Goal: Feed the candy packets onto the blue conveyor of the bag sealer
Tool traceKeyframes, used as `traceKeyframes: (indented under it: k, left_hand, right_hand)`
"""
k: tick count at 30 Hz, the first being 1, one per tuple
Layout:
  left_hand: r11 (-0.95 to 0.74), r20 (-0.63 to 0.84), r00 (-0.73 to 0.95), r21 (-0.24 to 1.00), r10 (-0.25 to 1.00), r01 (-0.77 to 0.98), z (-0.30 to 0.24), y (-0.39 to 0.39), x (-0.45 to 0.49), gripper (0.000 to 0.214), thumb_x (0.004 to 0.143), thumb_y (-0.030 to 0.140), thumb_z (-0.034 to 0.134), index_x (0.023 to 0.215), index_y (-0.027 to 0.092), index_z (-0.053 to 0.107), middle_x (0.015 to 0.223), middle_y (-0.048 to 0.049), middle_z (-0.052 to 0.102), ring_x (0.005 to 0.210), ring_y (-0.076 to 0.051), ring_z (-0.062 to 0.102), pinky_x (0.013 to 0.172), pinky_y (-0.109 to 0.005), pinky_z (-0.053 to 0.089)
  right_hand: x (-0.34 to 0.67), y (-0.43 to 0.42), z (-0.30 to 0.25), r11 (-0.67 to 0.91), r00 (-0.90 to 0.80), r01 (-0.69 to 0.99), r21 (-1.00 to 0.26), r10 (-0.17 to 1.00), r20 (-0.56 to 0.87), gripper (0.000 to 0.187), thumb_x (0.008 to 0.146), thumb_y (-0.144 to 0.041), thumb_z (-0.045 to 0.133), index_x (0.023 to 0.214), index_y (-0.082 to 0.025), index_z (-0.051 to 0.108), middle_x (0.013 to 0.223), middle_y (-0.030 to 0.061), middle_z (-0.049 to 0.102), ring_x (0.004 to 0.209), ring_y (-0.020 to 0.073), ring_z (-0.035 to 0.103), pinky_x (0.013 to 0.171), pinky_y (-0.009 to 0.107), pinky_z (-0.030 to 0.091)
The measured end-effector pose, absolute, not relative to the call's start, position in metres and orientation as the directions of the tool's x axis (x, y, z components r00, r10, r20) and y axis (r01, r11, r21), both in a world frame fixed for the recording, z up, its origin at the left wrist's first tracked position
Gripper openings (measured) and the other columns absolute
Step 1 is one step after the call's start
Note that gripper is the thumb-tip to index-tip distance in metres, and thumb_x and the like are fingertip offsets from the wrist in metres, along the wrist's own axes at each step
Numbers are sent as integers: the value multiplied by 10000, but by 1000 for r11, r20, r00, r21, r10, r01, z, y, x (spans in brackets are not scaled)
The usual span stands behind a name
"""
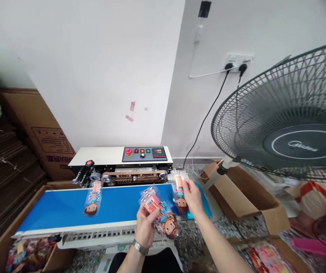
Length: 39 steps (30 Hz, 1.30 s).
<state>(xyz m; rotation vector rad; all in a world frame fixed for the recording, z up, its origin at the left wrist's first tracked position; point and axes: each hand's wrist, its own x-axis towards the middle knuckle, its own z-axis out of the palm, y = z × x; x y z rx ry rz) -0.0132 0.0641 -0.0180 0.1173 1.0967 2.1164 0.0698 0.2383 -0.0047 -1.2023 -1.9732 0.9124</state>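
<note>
My left hand (pixel 146 223) is closed round a bunch of colourful cartoon-printed packets (pixel 163 216), held just above the near edge of the blue conveyor belt (pixel 60 206). My right hand (pixel 191 195) pinches a single packet (pixel 180 191) at the right end of the belt, its top near the sealer's intake. Another packet (pixel 93 199) lies on the belt further left, its top under the sealing head. The continuous band sealer (pixel 106 156) with its control panel (pixel 145 153) stands behind the belt.
A large standing fan (pixel 288 113) fills the right side. Open cardboard boxes (pixel 245 201) sit right of the sealer; a box of sealed packets (pixel 29 254) lies below the belt's left end. Stacked cardboard (pixel 14 151) stands at left. Cables run to a wall socket (pixel 237 64).
</note>
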Motion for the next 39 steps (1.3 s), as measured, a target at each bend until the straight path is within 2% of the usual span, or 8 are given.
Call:
traceKeyframes:
  k: [4, 8, 11, 15, 19, 26, 33, 39]
  left_hand:
    - [-363, -247, -713, 725, 656, -586, -16, 63, -15, 367, 586, 194, 776, 920, 146, 631, 873, -79, 703, 755, -186, 639, 717, -290, 478]
    - [-349, -257, -707, 727, 659, -591, -13, 60, -16, 367, 586, 206, 775, 924, 144, 644, 877, -81, 705, 749, -189, 642, 724, -299, 484]
    - [-347, -256, -704, 728, 662, -591, -12, 59, -17, 375, 582, 218, 776, 924, 142, 645, 893, -88, 702, 769, -202, 645, 749, -323, 486]
    - [-340, -240, -682, 724, 691, -600, -13, 59, -17, 423, 582, 232, 778, 973, 178, 626, 949, -78, 695, 837, -213, 639, 790, -329, 472]
    - [-326, -214, -657, 733, 723, -598, -14, 61, -13, 397, 614, 225, 759, 979, 182, 610, 955, -74, 690, 831, -199, 635, 786, -322, 470]
    - [-317, -210, -656, 744, 725, -588, -13, 67, -4, 418, 633, 208, 746, 1022, 188, 594, 1029, -76, 672, 926, -211, 621, 848, -333, 455]
    - [-326, -223, -708, 768, 670, -551, -19, 66, -3, 410, 601, 205, 769, 977, 178, 608, 967, -60, 687, 885, -205, 636, 809, -310, 470]
    - [-293, -283, -713, 769, 641, -568, -20, 66, -9, 459, 566, 228, 793, 989, 170, 624, 971, -74, 692, 869, -210, 643, 778, -297, 481]
  right_hand:
    - [59, 260, -16, 375, -421, 723, -581, 905, 60, 285, 857, -351, 385, 841, -190, 619, 724, 53, 660, 672, 177, 586, 566, 238, 343]
    - [35, 251, -16, 410, -468, 774, -483, 884, 0, 242, 855, -277, 417, 858, -183, 640, 799, 69, 680, 745, 185, 617, 610, 237, 364]
    - [27, 237, -10, 437, -508, 677, -592, 859, 53, 232, 819, -276, 482, 963, -175, 635, 872, 83, 676, 805, 200, 618, 682, 258, 404]
    - [42, 214, 3, 341, -651, 291, -894, 756, 76, 297, 830, -379, 474, 1008, -186, 614, 898, 62, 667, 787, 181, 614, 681, 270, 456]
    - [64, 192, 14, 236, -808, 155, -959, 589, 15, 282, 805, -420, 526, 895, -184, 651, 800, 23, 660, 727, 157, 595, 647, 249, 457]
    - [78, 179, 12, 243, -653, 174, -954, 754, 73, 291, 826, -415, 501, 934, -177, 629, 856, 43, 666, 780, 170, 605, 708, 264, 458]
    - [88, 199, -4, 257, -502, 212, -943, 857, 121, 276, 798, -457, 486, 786, -188, 543, 687, 8, 611, 606, 143, 561, 556, 232, 426]
    - [77, 245, -22, 243, -342, 473, -847, 937, 78, 147, 752, -347, 499, 736, -217, 567, 565, -19, 592, 523, 157, 551, 519, 238, 375]
